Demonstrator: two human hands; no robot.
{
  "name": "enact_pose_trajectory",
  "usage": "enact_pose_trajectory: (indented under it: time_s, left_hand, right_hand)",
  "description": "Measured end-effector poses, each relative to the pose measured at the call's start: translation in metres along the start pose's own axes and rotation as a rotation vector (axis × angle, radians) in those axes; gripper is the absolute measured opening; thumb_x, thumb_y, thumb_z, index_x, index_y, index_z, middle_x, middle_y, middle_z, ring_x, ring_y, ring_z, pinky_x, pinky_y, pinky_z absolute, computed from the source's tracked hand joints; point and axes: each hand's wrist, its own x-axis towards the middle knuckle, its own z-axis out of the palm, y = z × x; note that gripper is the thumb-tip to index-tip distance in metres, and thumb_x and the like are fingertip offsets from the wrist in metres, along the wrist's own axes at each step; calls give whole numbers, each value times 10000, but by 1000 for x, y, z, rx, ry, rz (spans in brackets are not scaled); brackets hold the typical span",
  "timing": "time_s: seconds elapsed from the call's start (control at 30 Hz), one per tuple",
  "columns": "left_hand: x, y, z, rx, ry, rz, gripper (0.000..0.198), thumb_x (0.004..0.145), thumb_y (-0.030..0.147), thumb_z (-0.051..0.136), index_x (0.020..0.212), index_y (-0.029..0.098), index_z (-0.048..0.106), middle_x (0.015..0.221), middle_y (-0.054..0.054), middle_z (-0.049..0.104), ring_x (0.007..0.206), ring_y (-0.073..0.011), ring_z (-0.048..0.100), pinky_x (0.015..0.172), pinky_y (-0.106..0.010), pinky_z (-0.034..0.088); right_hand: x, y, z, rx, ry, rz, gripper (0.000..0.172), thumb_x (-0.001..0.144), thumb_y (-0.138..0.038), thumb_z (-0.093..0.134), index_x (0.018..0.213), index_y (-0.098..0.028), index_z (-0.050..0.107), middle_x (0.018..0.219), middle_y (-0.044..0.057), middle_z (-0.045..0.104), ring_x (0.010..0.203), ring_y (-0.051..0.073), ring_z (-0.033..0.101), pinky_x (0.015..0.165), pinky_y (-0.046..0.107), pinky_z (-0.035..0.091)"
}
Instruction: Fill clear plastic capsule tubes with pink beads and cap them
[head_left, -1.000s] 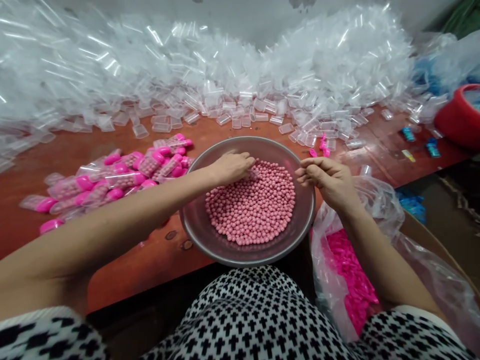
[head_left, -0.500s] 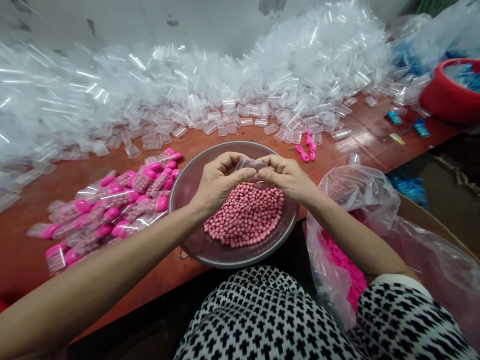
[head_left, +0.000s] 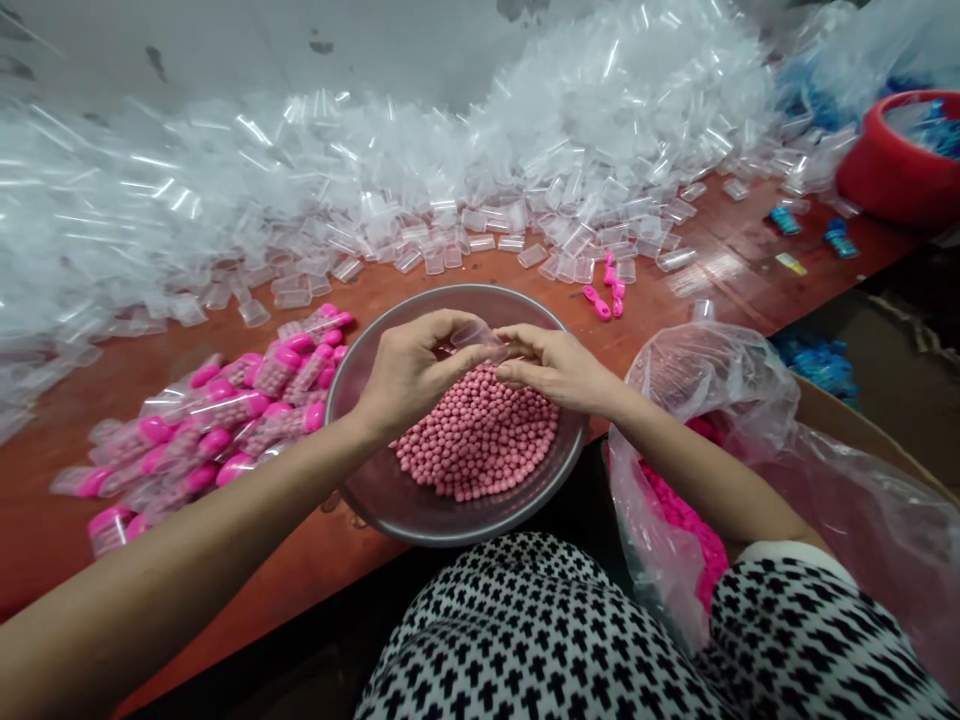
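Over a grey bowl [head_left: 367, 500] of round pink beads [head_left: 480, 440], both hands meet at a small clear plastic container [head_left: 474, 335]. My left hand [head_left: 412, 365] grips it between thumb and fingers, tilted toward the right. The fingers of my right hand [head_left: 555, 368] close about its right end; part of that end is hidden behind them. Whether any beads are inside, I cannot tell. On the left lies a pile of bead-filled clear containers with pink caps [head_left: 217, 415].
Heaped clear empty containers [head_left: 420, 180] line the back of the red-brown table [head_left: 720, 270]. Pink pieces [head_left: 600, 303] lie right of the bowl. A plastic bag [head_left: 720, 370] with pink caps [head_left: 686, 520] stands at the near right. Farther off is a red tub [head_left: 892, 170] with blue pieces.
My left hand has shifted slightly left and turned the container so that it slopes down to the right. My right hand's fingers have shifted at its end. The whole view has moved a little.
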Motion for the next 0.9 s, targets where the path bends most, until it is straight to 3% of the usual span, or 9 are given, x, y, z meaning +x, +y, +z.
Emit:
enact_pose_trajectory:
  time_s: [0.13,0.23,0.33,0.43,0.57,0.67,0.7,0.77,0.9]
  left_hand:
    - [3,-2,3,-163,-26,-75,337,785,506,742,876,189,675,823,-46,720,730,-185,654,669,-282,514]
    - [3,-3,0,166,-145,56,296,829,491,683,880,201,715,878,-66,731,796,-213,672,685,-289,514]
    - [2,-8,-3,583,-320,230,261,888,411,591,1010,232,739,979,-84,742,888,-253,692,657,-291,499]
    - [4,-18,-1,871,-527,222,235,923,278,534,1012,187,731,1000,-120,737,885,-278,704,594,-293,479]
    - [11,-28,12,1041,-738,144,248,888,67,494,833,135,725,907,-147,725,834,-269,706,591,-290,476]
    - [18,-28,38,968,-821,229,261,882,31,484,800,115,717,893,-158,718,819,-254,698,639,-303,491]
    - [21,-26,48,927,-827,265,258,885,35,481,806,108,716,893,-162,715,816,-254,694,651,-311,493]
    - [26,-25,65,840,-807,306,245,877,38,482,824,103,712,904,-157,712,813,-246,687,668,-314,493]
    - [30,-30,73,499,-640,212,162,874,133,555,804,136,701,854,-90,712,791,-194,663,720,-281,494]
  right_hand:
    - [-2,-2,-5,81,63,-52,197,832,-354,674,937,-192,635,819,0,687,727,133,666,686,275,545]
    - [-2,-3,-6,-270,132,-164,172,841,-344,683,900,-184,666,788,0,679,697,127,614,674,264,475]
    - [-3,-3,-2,-610,40,-221,79,845,-256,689,838,-178,685,762,19,692,710,152,607,722,290,452]
    - [-5,-5,-7,-614,50,-269,81,849,-261,700,898,-197,708,884,40,741,807,178,657,789,304,482]
    - [-8,2,-58,-517,319,-250,194,942,-311,567,996,-218,728,942,31,760,800,172,694,780,307,524]
    - [0,23,-118,-840,451,-141,231,921,-195,548,1060,-177,731,960,83,765,854,227,706,832,374,523]
    - [4,31,-136,-1002,426,-126,263,904,-143,546,1096,-160,725,1083,124,751,972,265,696,880,411,509]
    - [12,48,-165,-1257,196,-139,348,896,-64,520,1187,-146,694,1342,165,646,1204,306,609,967,453,467]
    - [28,74,-187,-1521,-211,-203,332,958,-92,481,1226,-157,666,1429,146,584,1263,291,553,1006,465,427]
